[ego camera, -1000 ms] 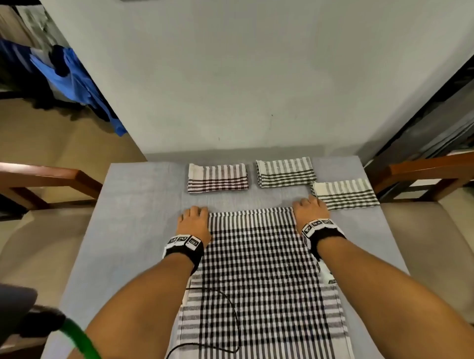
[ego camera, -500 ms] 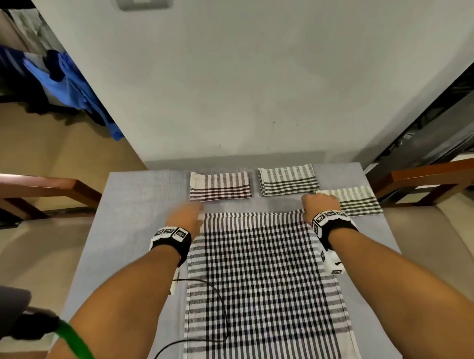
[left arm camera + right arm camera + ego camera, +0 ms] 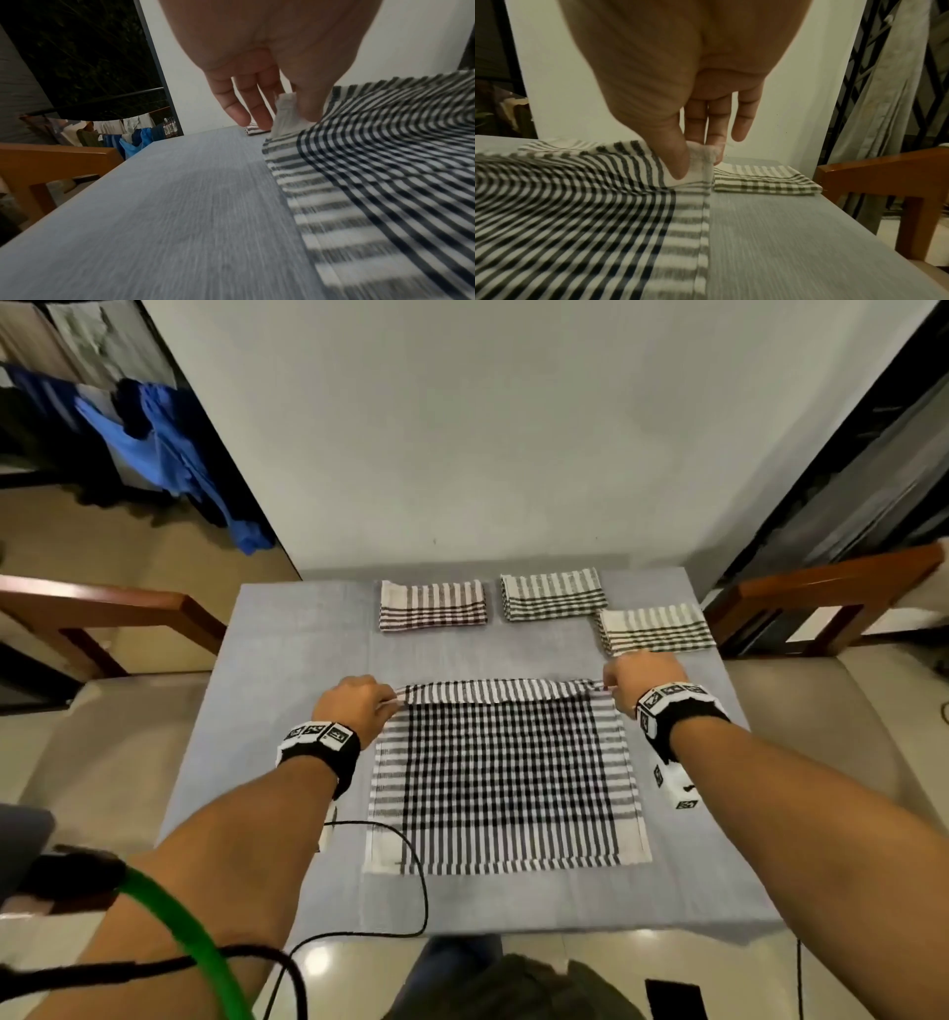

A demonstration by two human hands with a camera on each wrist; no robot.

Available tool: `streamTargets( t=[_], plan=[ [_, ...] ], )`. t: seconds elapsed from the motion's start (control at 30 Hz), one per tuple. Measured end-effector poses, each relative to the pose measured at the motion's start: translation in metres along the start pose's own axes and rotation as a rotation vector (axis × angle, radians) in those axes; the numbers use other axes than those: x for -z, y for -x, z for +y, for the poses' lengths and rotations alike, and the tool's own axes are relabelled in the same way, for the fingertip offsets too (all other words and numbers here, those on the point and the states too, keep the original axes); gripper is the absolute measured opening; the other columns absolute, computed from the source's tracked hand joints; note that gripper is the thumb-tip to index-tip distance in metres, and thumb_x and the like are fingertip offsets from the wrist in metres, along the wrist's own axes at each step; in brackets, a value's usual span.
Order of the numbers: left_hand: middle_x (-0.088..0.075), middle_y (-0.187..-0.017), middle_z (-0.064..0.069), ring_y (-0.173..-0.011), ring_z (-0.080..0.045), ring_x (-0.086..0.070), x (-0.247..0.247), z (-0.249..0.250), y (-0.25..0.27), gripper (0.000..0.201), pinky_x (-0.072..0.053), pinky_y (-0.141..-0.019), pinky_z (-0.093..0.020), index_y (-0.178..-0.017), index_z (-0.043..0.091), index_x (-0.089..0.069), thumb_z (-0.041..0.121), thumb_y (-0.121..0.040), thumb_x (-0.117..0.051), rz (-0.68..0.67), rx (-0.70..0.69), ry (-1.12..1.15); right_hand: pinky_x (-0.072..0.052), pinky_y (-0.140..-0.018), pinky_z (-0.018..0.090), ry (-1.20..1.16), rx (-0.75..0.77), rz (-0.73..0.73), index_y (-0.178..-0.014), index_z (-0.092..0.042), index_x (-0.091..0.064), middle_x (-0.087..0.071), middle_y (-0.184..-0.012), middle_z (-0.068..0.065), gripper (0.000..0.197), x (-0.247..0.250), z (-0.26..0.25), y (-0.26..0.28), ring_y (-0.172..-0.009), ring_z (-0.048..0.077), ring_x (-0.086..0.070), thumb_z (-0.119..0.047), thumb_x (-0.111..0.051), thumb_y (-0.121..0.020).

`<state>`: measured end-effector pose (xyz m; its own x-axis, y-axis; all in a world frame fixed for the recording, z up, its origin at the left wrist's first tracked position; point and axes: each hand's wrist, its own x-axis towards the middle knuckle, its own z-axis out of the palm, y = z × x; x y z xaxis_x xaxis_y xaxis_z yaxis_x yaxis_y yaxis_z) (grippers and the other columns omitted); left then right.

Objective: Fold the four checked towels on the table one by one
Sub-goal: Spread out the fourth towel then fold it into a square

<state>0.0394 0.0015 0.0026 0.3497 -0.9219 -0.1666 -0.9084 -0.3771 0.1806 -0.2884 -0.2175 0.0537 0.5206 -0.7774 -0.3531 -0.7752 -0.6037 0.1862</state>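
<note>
A black-and-white checked towel (image 3: 506,778) lies spread on the grey table (image 3: 287,690). My left hand (image 3: 359,706) pinches its far left corner (image 3: 286,107) between thumb and fingers. My right hand (image 3: 639,683) pinches the far right corner (image 3: 700,162) the same way. Both corners are lifted, and the far striped edge (image 3: 493,690) curls toward me over the checks. Three folded towels lie at the back: a brown-striped one (image 3: 433,606), a dark green one (image 3: 553,594) and an olive one (image 3: 655,629), which is just behind my right hand.
Wooden chairs stand at the left (image 3: 102,613) and right (image 3: 821,593) of the table. A white wall (image 3: 462,428) rises behind the table. A black cable (image 3: 405,880) loops over the towel's near left corner. Clothes (image 3: 169,449) hang at the far left.
Both hands went from resting flat on the far corners to pinching them. The far edge has lifted and come toward me. The view has drawn back, showing the towel's near edge.
</note>
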Motion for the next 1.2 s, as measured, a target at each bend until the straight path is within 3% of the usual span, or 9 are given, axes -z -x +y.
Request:
streamTargets(
  t=[0.13,0.37,0.53,0.7,0.93,1.2],
  plan=[
    [-0.064,-0.11,-0.006,-0.105,-0.03,-0.054,-0.008,0.013,0.045,0.023,-0.051,-0.081,-0.044,-0.104,0.022,-0.074,0.036,-0.094,-0.06,0.045,0.016,-0.022,-0.045,-0.09,0.036,-0.013,0.026,0.041,-0.101,-0.031,-0.068,-0.068,-0.104,-0.002,0.022,-0.019,-0.001,0.041,-0.096,0.021,-0.063,-0.016,-0.063,-0.085],
    [-0.059,-0.094,-0.009,-0.093,-0.032,-0.052,-0.039,0.032,0.126,0.013,-0.048,-0.061,-0.037,-0.085,0.017,-0.077,0.026,-0.088,-0.068,0.159,0.107,-0.081,-0.045,-0.085,0.033,-0.066,0.084,0.173,-0.097,-0.027,-0.067,-0.068,-0.105,-0.002,0.014,-0.06,-0.004,0.105,-0.093,0.02,-0.064,-0.02,-0.063,-0.085],
    [-0.053,-0.088,-0.011,-0.085,-0.033,-0.05,-0.063,0.038,0.166,0.005,-0.046,-0.055,-0.035,-0.086,0.018,-0.074,0.02,-0.083,-0.071,0.149,0.151,-0.095,-0.044,-0.087,0.035,-0.079,0.087,0.21,-0.097,-0.024,-0.068,-0.067,-0.102,-0.001,0.02,-0.088,-0.008,0.133,-0.09,0.022,-0.063,-0.014,-0.06,-0.081],
    [-0.049,-0.082,-0.01,-0.077,-0.032,-0.049,-0.083,0.041,0.19,0.012,-0.043,-0.049,-0.034,-0.09,0.017,-0.072,0.015,-0.079,-0.075,0.157,0.168,-0.092,-0.045,-0.085,0.036,-0.077,0.106,0.228,-0.097,-0.022,-0.067,-0.066,-0.099,0.0,0.019,-0.109,-0.011,0.151,-0.089,0.023,-0.062,-0.015,-0.06,-0.081],
    [-0.05,-0.088,-0.009,-0.086,-0.032,-0.05,-0.096,0.042,0.204,0.026,-0.05,-0.052,-0.038,-0.097,0.019,-0.074,0.011,-0.073,-0.081,0.082,0.187,-0.068,-0.047,-0.085,0.037,-0.053,0.088,0.177,-0.097,-0.021,-0.067,-0.064,-0.099,0.0,0.022,-0.132,-0.019,0.163,-0.091,0.022,-0.062,-0.01,-0.062,-0.078],
    [-0.058,-0.111,-0.007,-0.099,-0.031,-0.053,-0.111,0.038,0.204,0.025,-0.056,-0.068,-0.046,-0.108,0.023,-0.07,0.014,-0.086,-0.065,-0.03,0.242,-0.051,-0.051,-0.074,0.034,-0.083,0.069,0.081,-0.098,-0.021,-0.069,-0.061,-0.102,0.001,0.026,-0.159,-0.023,0.171,-0.089,0.024,-0.062,-0.005,-0.058,-0.081]
  ],
)
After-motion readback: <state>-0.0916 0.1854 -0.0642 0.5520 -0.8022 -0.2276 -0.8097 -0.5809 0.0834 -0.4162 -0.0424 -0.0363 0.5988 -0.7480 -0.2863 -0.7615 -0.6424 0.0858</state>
